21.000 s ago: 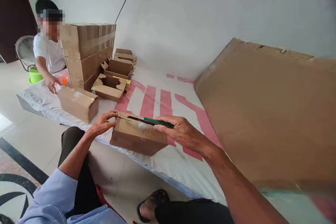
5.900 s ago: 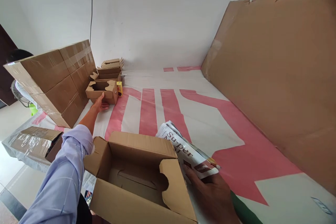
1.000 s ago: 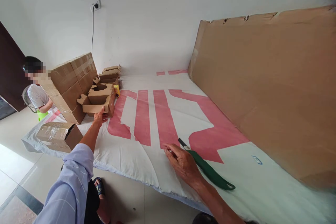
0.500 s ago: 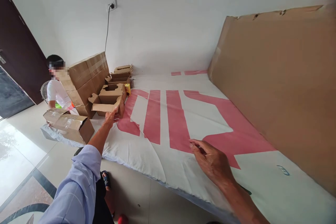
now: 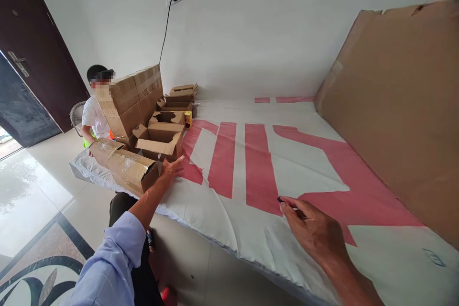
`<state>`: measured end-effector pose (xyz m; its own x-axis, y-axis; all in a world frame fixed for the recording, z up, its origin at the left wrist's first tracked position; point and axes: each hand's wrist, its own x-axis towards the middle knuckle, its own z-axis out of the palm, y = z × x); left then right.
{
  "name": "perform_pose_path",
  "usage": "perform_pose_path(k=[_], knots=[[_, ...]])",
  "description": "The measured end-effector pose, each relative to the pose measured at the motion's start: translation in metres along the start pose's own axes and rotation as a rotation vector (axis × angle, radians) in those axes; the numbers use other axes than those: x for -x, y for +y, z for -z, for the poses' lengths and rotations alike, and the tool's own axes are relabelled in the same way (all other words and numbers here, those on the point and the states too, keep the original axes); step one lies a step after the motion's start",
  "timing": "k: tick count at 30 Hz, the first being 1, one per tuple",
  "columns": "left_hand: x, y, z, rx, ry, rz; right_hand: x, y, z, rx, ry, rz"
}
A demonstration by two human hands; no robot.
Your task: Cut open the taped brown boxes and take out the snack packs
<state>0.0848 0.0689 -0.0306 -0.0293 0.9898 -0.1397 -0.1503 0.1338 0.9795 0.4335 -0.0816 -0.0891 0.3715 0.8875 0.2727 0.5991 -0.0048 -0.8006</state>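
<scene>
My left hand [image 5: 172,167] reaches out over the white sheet with red stripes [image 5: 233,162], fingers spread, fingertips against the near corner of an open cardboard box [image 5: 161,139] with its flaps up. My right hand [image 5: 311,229] rests low on the sheet near its front edge. Its thumb and forefinger are closed around a cutter, of which only the dark tip [image 5: 279,199] shows past the fingertips; the handle is hidden under the palm.
A long taped box [image 5: 131,170] lies left of my left hand. Behind it stand stacked sealed cartons [image 5: 138,93], more open boxes [image 5: 179,98] and a small yellow box [image 5: 187,118]. A seated person [image 5: 93,114] works there. A big cardboard sheet [image 5: 398,105] leans on the right.
The view has swung left. My left hand has drawn the open box nearer along the sheet. My right hand has come over the cutter, which lay beside it a second ago.
</scene>
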Motion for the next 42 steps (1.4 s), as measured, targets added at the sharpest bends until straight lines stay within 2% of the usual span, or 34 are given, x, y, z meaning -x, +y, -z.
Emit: perform_pose_path(k=[5, 7, 10, 16, 19, 22, 24, 26, 29, 32, 37, 40, 42], knots=[[0.038, -0.002, 0.01, -0.128, -0.077, 0.054, 0.001, 0.003, -0.001, 0.026, 0.028, 0.029], [0.05, 0.004, 0.018, -0.248, -0.138, 0.011, 0.001, 0.004, -0.001, 0.027, 0.036, 0.032], [0.059, 0.019, 0.032, -0.462, -0.197, -0.137, 0.001, 0.005, -0.003, 0.024, 0.024, 0.032], [0.079, 0.038, 0.042, -0.662, -0.18, -0.284, 0.001, 0.008, -0.01, 0.03, 0.033, 0.025], [0.099, 0.046, 0.045, -0.732, -0.191, -0.484, 0.001, 0.011, -0.011, 0.031, 0.037, -0.009], [0.111, 0.069, 0.062, -0.873, -0.117, -0.716, 0.001, 0.013, -0.01, 0.043, 0.042, -0.024], [0.11, 0.091, 0.084, -1.023, -0.041, -0.775, 0.0, 0.012, -0.008, 0.044, 0.041, -0.02], [0.103, 0.113, 0.111, -1.241, -0.035, -0.713, 0.0, 0.011, -0.007, 0.041, 0.037, -0.02], [0.088, 0.139, 0.148, -1.585, -0.151, -0.47, -0.001, 0.008, -0.006, 0.066, 0.052, -0.04], [0.074, 0.148, 0.166, -1.773, -0.21, -0.392, -0.002, 0.009, -0.002, 0.134, 0.063, -0.049], [0.062, 0.139, 0.163, -1.813, -0.213, -0.532, -0.005, 0.019, 0.009, 0.298, 0.054, -0.009], [0.069, 0.131, 0.15, -1.774, -0.216, -0.615, -0.006, 0.028, 0.013, 0.388, 0.05, -0.051], [0.079, 0.123, 0.135, -1.744, -0.224, -0.677, -0.006, 0.032, 0.013, 0.422, 0.034, -0.11]])
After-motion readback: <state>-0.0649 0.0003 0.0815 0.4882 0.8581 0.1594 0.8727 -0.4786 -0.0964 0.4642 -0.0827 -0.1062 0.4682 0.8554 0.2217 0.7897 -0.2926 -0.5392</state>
